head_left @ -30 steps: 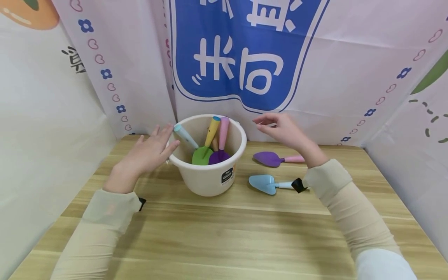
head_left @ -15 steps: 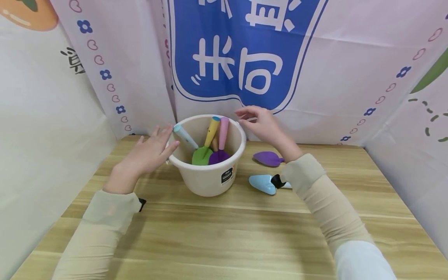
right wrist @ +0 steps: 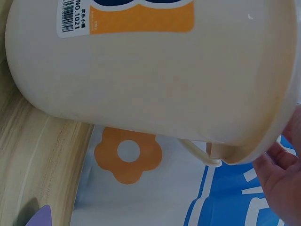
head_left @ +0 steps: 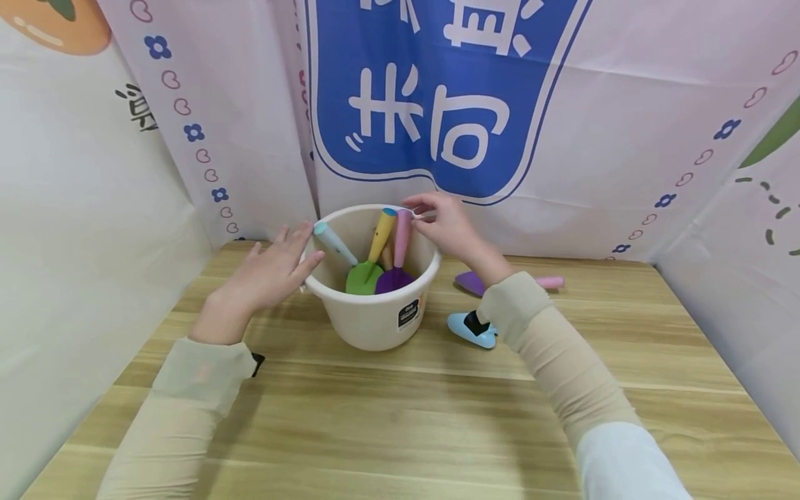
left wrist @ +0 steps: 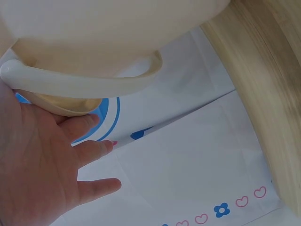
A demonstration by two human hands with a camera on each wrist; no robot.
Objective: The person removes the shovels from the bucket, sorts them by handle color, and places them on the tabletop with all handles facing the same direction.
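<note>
Head view looking down, wrist views close, bucket (head_left: pixel 362 319) shared

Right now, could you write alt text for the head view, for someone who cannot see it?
A person's left hand and right hand are at the rim of a cream bucket containing colourful trowels. A purple trowel and a blue trowel lie to its right on a wooden table, partly hidden by the right arm.

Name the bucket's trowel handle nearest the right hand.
The pink handle in the bucket, beside the right hand; the yellow handle and light-blue handle are farther away.
</note>
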